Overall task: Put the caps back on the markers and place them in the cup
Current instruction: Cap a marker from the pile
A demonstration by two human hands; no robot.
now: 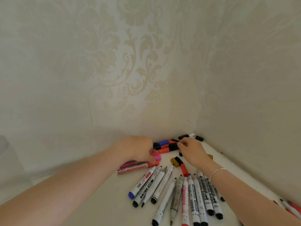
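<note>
Several uncapped whiteboard markers lie fanned out on the white table. Loose red, blue, black and pink caps are heaped by the wall corner. My left hand reaches down, its thumb and fingers pinching the cap end of a red marker that lies beside a pink one. My right hand is curled over the heap and pinches a black cap; most of that cap is hidden. A faint clear cup shows at the left edge.
Patterned walls close in the table at the back and right. A gold cap and a black-and-red marker lie under my right wrist. More markers sit at the far right edge. Black caps lie in the corner.
</note>
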